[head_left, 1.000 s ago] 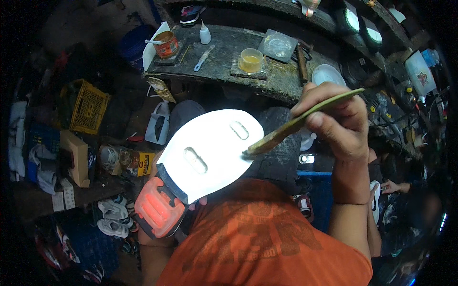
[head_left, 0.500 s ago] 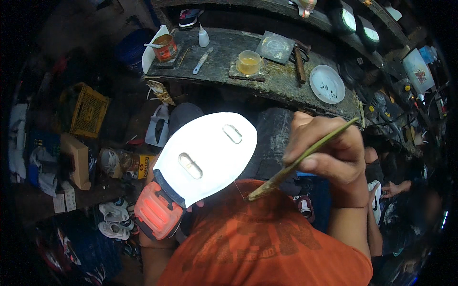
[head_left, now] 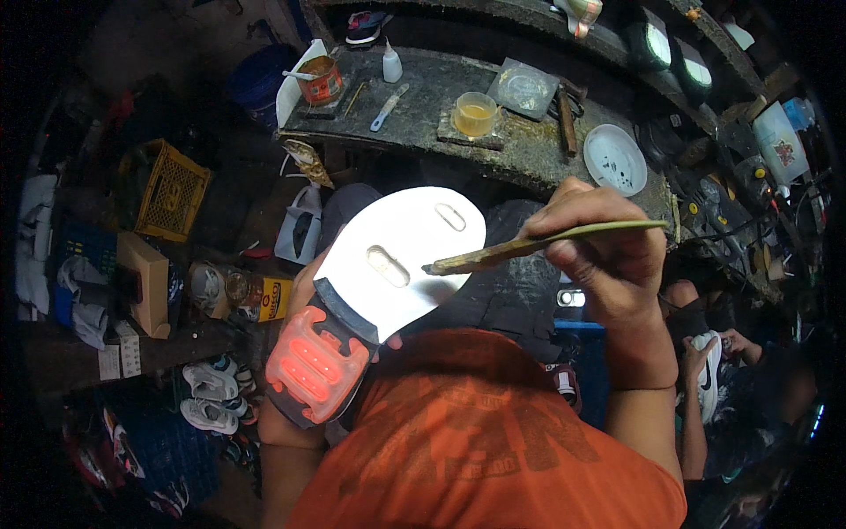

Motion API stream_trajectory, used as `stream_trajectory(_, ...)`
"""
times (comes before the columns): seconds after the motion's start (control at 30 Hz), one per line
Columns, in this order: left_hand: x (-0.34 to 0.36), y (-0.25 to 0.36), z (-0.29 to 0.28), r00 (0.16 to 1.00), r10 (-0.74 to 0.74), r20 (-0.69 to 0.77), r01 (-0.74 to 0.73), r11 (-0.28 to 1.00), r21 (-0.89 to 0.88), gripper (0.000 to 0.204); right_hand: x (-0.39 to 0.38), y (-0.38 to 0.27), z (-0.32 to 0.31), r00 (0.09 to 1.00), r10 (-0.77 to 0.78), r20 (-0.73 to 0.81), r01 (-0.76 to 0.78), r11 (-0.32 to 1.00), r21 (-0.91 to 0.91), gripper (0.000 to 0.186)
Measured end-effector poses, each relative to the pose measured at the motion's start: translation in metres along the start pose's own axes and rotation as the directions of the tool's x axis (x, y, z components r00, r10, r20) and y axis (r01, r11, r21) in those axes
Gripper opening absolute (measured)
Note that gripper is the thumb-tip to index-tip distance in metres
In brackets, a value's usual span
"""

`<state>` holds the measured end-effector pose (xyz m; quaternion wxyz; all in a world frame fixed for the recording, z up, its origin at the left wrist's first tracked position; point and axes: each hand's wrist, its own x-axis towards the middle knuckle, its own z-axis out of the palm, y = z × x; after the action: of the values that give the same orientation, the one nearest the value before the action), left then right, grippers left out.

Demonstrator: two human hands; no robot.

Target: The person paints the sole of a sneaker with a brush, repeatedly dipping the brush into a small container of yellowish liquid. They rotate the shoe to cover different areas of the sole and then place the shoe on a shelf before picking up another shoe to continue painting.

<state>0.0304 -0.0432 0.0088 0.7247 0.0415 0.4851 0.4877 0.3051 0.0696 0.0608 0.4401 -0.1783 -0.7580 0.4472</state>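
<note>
A shoe sole (head_left: 414,225) lies tilted in front of me, its wide white front part pierced by two oval recesses. A translucent red heel piece (head_left: 317,366) with a dark rim forms its near end. My left hand (head_left: 300,289) grips the sole from beneath; only bits of fingers show at its edges, the rest hidden under it. Pinched in my right hand (head_left: 608,251) is a thin greenish-brown stick (head_left: 493,254) with a crusted, dark end. That end is over the white surface, near the larger recess; whether it touches I cannot tell.
The workbench (head_left: 414,97) ahead bears a cup of amber liquid (head_left: 475,115), a tin (head_left: 320,81), a small white bottle (head_left: 391,64), a knife (head_left: 389,108), a hammer (head_left: 567,123) and a white dish (head_left: 614,160). At right, another person's hands hold a white shoe (head_left: 708,375).
The stick's tip has swung up and left from beside the sole, where a fine strand hung from it, to over the white part. The sole has shifted slightly right and turned a little.
</note>
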Motion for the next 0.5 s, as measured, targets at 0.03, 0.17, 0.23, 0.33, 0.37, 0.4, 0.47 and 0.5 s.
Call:
stream_trajectory(0.03, 0.001, 0.001, -0.001, 0.999, 0.023, 0.027, -0.024, 0.999, 0.032, 0.044, 0.001, 0.003, 0.0, 0.998, -0.037, 0.044, 0.04, 0.996, -0.082, 0.021)
stream_trajectory(0.17, 0.001, -0.005, -0.004, 0.942, 0.273, 0.198, -0.322, 0.902, 0.289, 0.041, 0.002, 0.009, -0.003, 0.994, -0.091, 0.057, 0.098, 0.984, -0.147, 0.025)
stream_trajectory(0.23, 0.0, -0.008, -0.004, 0.918, 0.348, 0.189, -0.396, 0.81, 0.432, 0.044, 0.003, 0.01, -0.003, 0.993, -0.091, 0.076, 0.106, 0.971, -0.216, 0.025)
stream_trajectory(0.33, 0.003, -0.007, -0.009, 0.946, 0.252, 0.203, -0.3, 0.919, 0.257, 0.055, 0.005, 0.009, 0.0, 0.987, -0.105, 0.122, 0.139, 0.937, -0.321, 0.026)
stream_trajectory(0.37, 0.005, -0.006, -0.012, 0.935, 0.274, 0.226, -0.338, 0.881, 0.331, 0.06, 0.005, 0.009, 0.001, 0.984, -0.11, 0.141, 0.154, 0.922, -0.355, 0.026)
stream_trajectory(0.4, 0.009, -0.007, -0.014, 0.901, 0.334, 0.276, -0.427, 0.788, 0.443, 0.063, 0.006, 0.008, 0.002, 0.982, -0.115, 0.151, 0.163, 0.918, -0.362, 0.026)
stream_trajectory(0.47, 0.015, -0.01, -0.019, 0.85, 0.404, 0.339, -0.528, 0.651, 0.546, 0.068, 0.007, 0.007, 0.003, 0.977, -0.123, 0.172, 0.181, 0.909, -0.375, 0.026)
stream_trajectory(0.5, 0.017, -0.012, -0.022, 0.837, 0.426, 0.345, -0.548, 0.629, 0.552, 0.07, 0.007, 0.007, 0.003, 0.976, -0.122, 0.183, 0.185, 0.907, -0.378, 0.026)
